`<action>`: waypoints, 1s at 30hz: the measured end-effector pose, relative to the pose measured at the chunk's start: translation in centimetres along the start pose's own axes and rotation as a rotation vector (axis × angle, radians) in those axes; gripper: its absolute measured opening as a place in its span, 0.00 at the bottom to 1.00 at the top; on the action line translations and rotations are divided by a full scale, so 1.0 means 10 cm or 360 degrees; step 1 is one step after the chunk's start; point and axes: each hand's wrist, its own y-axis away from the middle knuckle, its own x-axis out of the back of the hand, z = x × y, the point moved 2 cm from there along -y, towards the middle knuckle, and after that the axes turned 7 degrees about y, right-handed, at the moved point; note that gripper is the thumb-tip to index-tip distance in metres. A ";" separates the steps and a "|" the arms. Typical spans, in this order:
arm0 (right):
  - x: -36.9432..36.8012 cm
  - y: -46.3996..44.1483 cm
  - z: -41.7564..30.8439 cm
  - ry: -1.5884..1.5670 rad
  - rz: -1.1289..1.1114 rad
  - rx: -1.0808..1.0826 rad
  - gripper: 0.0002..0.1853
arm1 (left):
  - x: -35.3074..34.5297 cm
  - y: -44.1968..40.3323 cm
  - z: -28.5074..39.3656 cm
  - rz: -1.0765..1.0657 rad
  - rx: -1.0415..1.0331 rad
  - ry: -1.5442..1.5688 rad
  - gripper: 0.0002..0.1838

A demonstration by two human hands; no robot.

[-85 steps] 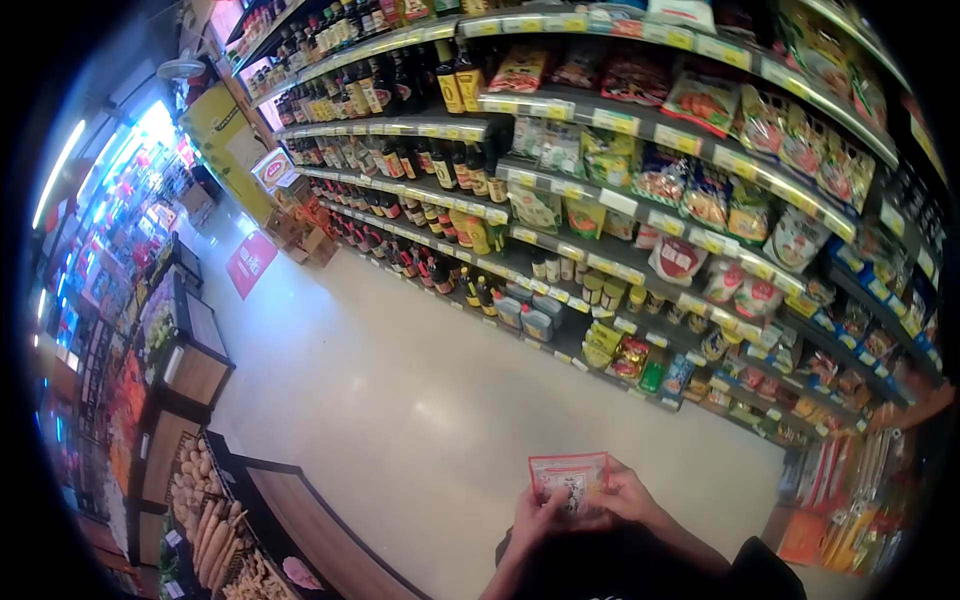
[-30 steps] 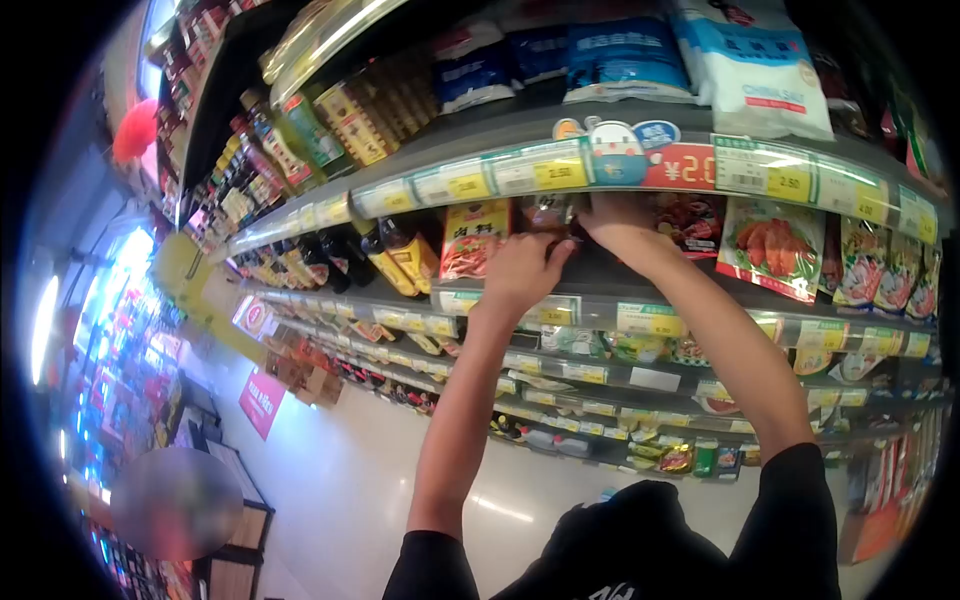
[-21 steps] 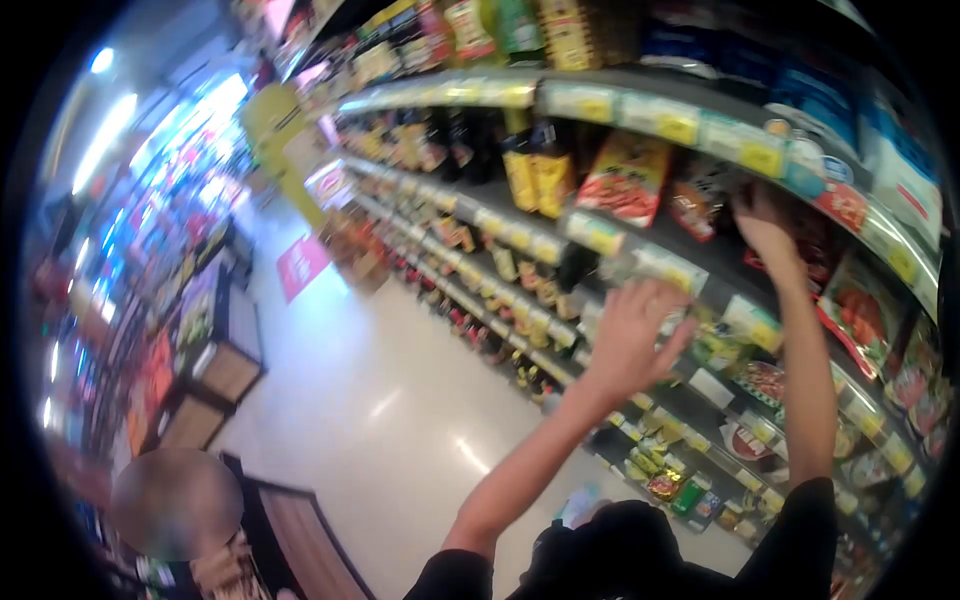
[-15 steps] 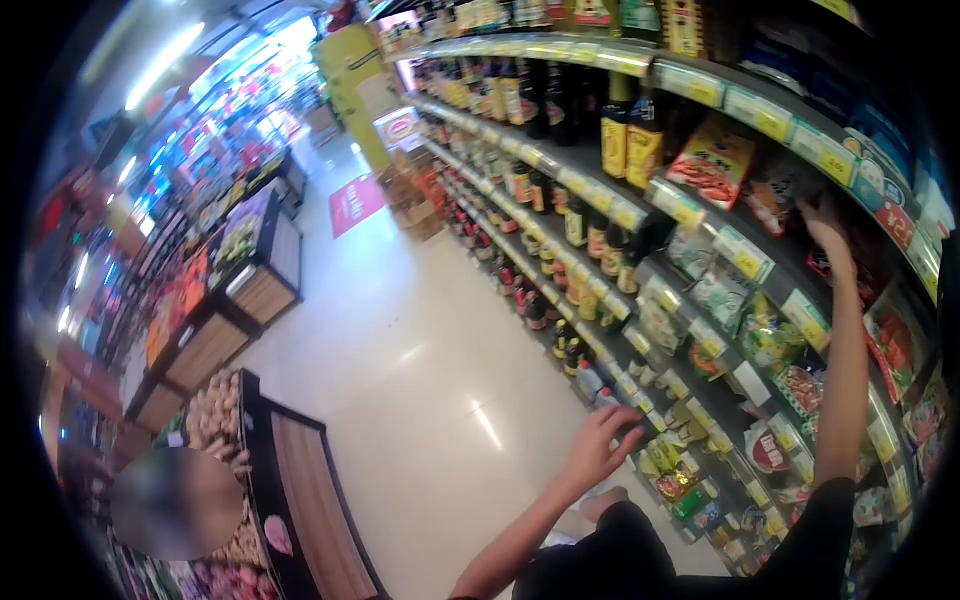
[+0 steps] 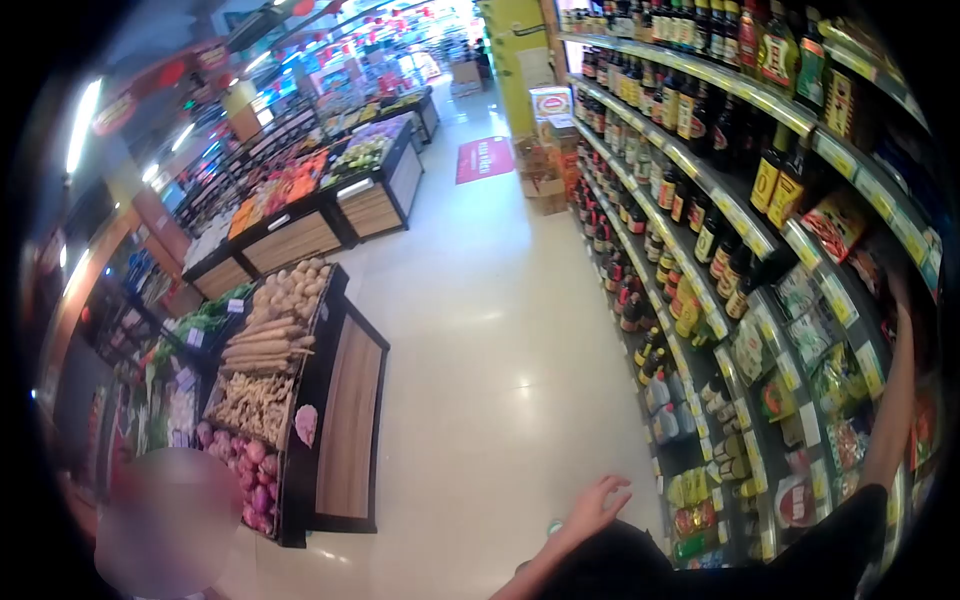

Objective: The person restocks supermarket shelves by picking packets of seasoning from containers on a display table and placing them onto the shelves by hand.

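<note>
My right arm stretches up to the shelf at the far right. My right hand (image 5: 897, 290) is at the seasoning packets there, and its fingers are too dark and blurred to make out. Just left of it lies a red and yellow packet (image 5: 836, 224), beside two yellow-labelled bottles (image 5: 778, 182). My left hand (image 5: 597, 503) hangs low over the aisle floor, fingers loosely bent and apart, with nothing in it. Bagged goods (image 5: 690, 518) sit on the low shelf to its right.
Shelves of dark sauce bottles (image 5: 690, 110) run along the right. To the left stands a wood-sided produce stand (image 5: 345, 420) with onions (image 5: 255, 470), ginger and potatoes. Cardboard boxes (image 5: 541, 175) and a pink floor mat (image 5: 485, 160) are farther down the aisle. A blurred round patch covers the lower left.
My view has swung left, so the shelves sit farther right and more of the produce stand shows. My right hand stays at the packets; my left hand appears lower.
</note>
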 end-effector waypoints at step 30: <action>-0.49 4.90 -5.12 -0.1913 -0.1448 -0.0088 0.20 | -0.28 0.71 -0.34 0.0675 0.0552 0.0202 0.15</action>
